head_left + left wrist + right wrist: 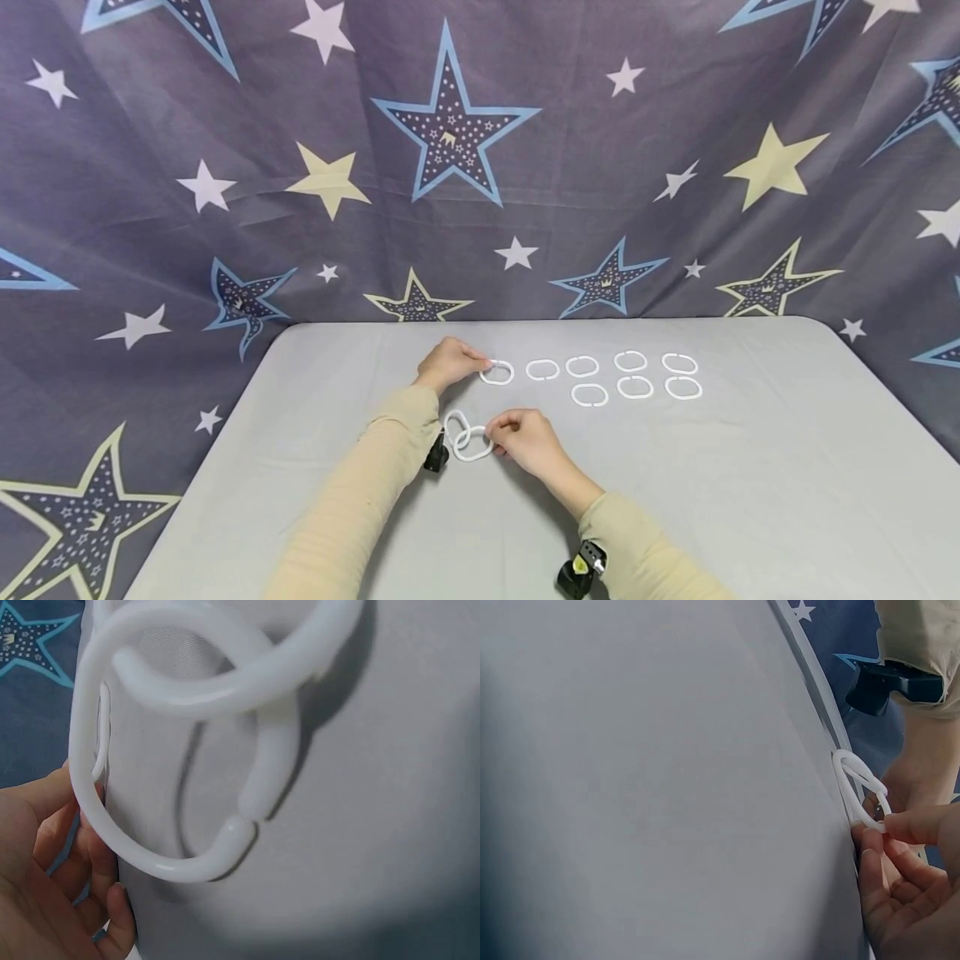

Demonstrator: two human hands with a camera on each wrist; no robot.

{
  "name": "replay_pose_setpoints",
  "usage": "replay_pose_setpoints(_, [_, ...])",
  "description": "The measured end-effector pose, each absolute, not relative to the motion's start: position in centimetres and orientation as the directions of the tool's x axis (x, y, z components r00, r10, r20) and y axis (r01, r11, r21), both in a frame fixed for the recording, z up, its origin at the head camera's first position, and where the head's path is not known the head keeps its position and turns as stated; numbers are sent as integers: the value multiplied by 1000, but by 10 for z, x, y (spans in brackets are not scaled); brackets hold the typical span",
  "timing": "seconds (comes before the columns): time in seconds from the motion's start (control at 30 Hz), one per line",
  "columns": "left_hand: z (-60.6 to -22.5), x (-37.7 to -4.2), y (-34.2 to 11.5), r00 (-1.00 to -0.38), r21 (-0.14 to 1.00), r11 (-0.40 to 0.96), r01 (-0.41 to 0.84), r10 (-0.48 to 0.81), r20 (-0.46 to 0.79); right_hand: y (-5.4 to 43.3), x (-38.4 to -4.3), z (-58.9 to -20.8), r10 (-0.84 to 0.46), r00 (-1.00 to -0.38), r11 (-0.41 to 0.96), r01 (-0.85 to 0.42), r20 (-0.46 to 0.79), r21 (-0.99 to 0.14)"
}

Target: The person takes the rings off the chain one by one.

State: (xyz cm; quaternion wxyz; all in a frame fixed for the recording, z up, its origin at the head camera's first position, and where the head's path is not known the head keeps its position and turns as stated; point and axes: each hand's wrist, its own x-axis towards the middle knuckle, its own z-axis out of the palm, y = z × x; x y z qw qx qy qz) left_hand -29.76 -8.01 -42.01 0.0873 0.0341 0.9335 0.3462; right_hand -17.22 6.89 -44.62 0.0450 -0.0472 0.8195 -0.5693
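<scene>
My right hand (528, 440) pinches a white oval link (474, 456) at its right end, low over the table. Hooked through that link is a second white link (450, 417). A small split between its ends shows on the near linked ring (169, 868) in the left wrist view, where the pair looms large. Farther back, my left hand (448, 364) has thumb and fingertips on the left end of a single link (498, 382) on the table. In the right wrist view, the thumb and fingertips of the right hand (907, 892) meet at the edge of the held link (845, 787).
To the right lie several more loose white links, among them a near one (542, 378) and a far one (683, 398), in two rough rows. The grey table (750, 500) ends at a star-patterned curtain (555, 183). Each wrist carries a black camera (436, 454).
</scene>
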Motion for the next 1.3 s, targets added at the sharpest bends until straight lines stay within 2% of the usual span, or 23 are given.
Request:
replay_pose_setpoints(0.27, [-422, -299, -77, -985, 629, 776, -45, 70, -158, 69, -171, -446, -125, -992, 343, -31, -12, -939])
replay_pose_setpoints(0.67, [-416, -292, -81, -989, 648, 762, 16, 108, -104, 70, -172, -447, -127, -992, 354, -35, -10, -935])
replay_pose_setpoints(0.87, [-417, -293, -93, -963, 710, 694, 123, 256, -84, 70, -173, -447, -128, -992, 349, -32, -14, -937])
replay_pose_setpoints(1.1, [-420, -293, -110, -863, 780, 548, 303, 504, -19, 71, -172, -446, -128, -992, 351, -33, -13, -936])
replay_pose_setpoints(1.3, [-415, -280, -124, -821, 784, 511, 353, 571, -3, 71, -172, -446, -135, -991, 348, -27, -22, -937])
